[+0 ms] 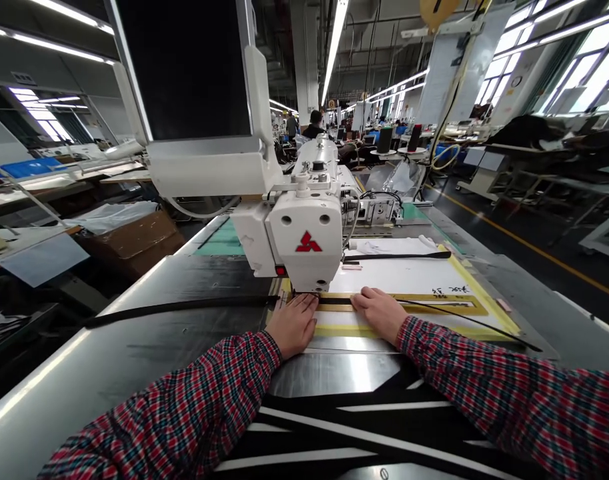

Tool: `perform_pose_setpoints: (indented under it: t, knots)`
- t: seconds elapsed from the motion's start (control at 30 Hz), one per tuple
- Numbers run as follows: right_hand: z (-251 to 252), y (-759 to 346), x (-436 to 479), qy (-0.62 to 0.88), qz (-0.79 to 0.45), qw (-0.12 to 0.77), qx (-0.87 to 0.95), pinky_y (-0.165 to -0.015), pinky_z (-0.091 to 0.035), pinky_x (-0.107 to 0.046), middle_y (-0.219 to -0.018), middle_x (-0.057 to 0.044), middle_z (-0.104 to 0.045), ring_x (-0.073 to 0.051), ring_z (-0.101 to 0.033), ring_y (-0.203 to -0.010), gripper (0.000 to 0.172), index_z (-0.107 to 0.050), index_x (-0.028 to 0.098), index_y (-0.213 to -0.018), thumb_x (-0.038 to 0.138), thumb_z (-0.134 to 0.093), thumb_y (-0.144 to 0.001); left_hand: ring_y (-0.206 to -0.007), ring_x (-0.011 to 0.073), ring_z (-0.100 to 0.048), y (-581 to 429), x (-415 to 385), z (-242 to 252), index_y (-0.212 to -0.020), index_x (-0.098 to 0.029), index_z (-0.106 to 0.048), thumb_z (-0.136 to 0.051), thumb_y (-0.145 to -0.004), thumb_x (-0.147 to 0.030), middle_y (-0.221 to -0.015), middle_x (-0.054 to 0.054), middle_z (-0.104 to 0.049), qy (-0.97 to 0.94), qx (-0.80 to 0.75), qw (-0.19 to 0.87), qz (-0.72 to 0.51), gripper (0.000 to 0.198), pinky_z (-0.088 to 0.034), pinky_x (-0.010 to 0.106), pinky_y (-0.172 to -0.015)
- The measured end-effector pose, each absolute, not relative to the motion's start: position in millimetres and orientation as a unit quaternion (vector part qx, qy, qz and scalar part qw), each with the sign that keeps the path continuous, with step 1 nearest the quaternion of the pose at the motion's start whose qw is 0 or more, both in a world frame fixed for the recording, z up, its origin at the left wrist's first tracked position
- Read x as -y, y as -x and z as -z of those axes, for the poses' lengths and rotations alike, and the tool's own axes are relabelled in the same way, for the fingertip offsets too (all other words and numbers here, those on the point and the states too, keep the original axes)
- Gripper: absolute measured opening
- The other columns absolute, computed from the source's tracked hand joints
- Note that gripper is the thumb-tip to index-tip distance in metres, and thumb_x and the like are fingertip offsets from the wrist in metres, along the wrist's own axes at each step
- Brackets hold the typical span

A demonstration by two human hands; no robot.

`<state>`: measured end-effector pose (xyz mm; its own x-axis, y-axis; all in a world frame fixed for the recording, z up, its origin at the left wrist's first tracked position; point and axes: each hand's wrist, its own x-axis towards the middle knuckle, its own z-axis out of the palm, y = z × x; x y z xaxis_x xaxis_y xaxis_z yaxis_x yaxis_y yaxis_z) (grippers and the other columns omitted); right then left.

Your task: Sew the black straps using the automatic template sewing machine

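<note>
A black fabric strip lies in the slot of a white template edged with yellow tape. My left hand rests flat over the strip, fingers stretched out, right below the head of a white sewing machine. My right hand has its fingers curled together on the strip a little further right. A long black band runs left from the machine across the metal table. To the right, a thin black tail trails over the template's edge. The needle area is hidden.
Black pieces with white strips lie at the table's near edge. A dark monitor is mounted at the upper left. Another black strip lies further back on the template. A cardboard box stands left of the table.
</note>
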<state>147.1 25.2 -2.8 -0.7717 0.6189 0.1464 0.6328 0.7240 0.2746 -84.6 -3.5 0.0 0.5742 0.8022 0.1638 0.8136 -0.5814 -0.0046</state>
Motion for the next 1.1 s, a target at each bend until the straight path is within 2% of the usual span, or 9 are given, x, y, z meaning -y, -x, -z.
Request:
perform_pose_setpoints:
  t: [0.2, 0.5, 0.8, 0.97, 1.1]
  knots:
    - [8, -166, -27, 0.341, 0.173, 0.014, 0.924, -0.073, -0.042, -0.035, -0.097, -0.010, -0.053, -0.022, -0.041, -0.081, 0.016, -0.061, 0.007, -0.095, 0.011, -0.046, -0.090, -0.123, 0.0245, -0.037, 83, 3, -2, -0.129, -0.006, -0.042, -0.035, -0.089, -0.023, -0.132, 0.013, -0.045, 0.886, 0.460, 0.026, 0.064, 0.044, -0.031, 0.041, -0.102]
    - [8, -178, -26, 0.337, 0.203, 0.002, 0.919, -0.072, -0.041, -0.034, -0.098, -0.011, -0.053, -0.022, -0.041, -0.082, 0.018, -0.061, 0.006, -0.097, 0.011, -0.046, -0.089, -0.122, 0.0269, -0.038, 85, 5, -1, -0.129, -0.011, -0.043, -0.035, -0.089, -0.024, -0.132, 0.011, -0.045, 0.878, 0.472, 0.018, 0.076, 0.043, -0.029, 0.051, -0.101]
    - [6, -173, -28, 0.336, 0.188, -0.001, 0.923, -0.072, -0.040, -0.034, -0.099, -0.010, -0.052, -0.022, -0.040, -0.082, 0.017, -0.061, 0.007, -0.095, 0.010, -0.046, -0.090, -0.120, 0.0272, -0.041, 92, 0, 3, -0.128, -0.012, -0.045, -0.035, -0.089, -0.025, -0.129, 0.011, -0.048, 0.887, 0.450, 0.032, 0.093, 0.042, -0.034, 0.050, -0.099]
    - [5, -163, -29, 0.328, 0.167, 0.006, 0.930, -0.072, -0.039, -0.035, -0.101, -0.010, -0.052, -0.022, -0.040, -0.084, 0.014, -0.062, 0.007, -0.094, 0.012, -0.050, -0.088, -0.121, 0.0281, -0.041, 108, -3, 7, -0.132, -0.012, -0.041, -0.033, -0.090, -0.027, -0.135, 0.010, -0.042, 0.887, 0.454, 0.031, 0.072, 0.044, -0.041, 0.047, -0.094]
    - [4, -152, -30, 0.332, 0.157, 0.011, 0.930, -0.071, -0.039, -0.034, -0.099, -0.010, -0.052, -0.022, -0.040, -0.083, 0.013, -0.062, 0.008, -0.091, 0.012, -0.051, -0.088, -0.122, 0.0274, -0.040, 123, -4, 8, -0.134, -0.013, -0.037, -0.034, -0.091, -0.029, -0.136, 0.008, -0.040, 0.895, 0.440, 0.026, 0.063, 0.046, -0.040, 0.044, -0.097]
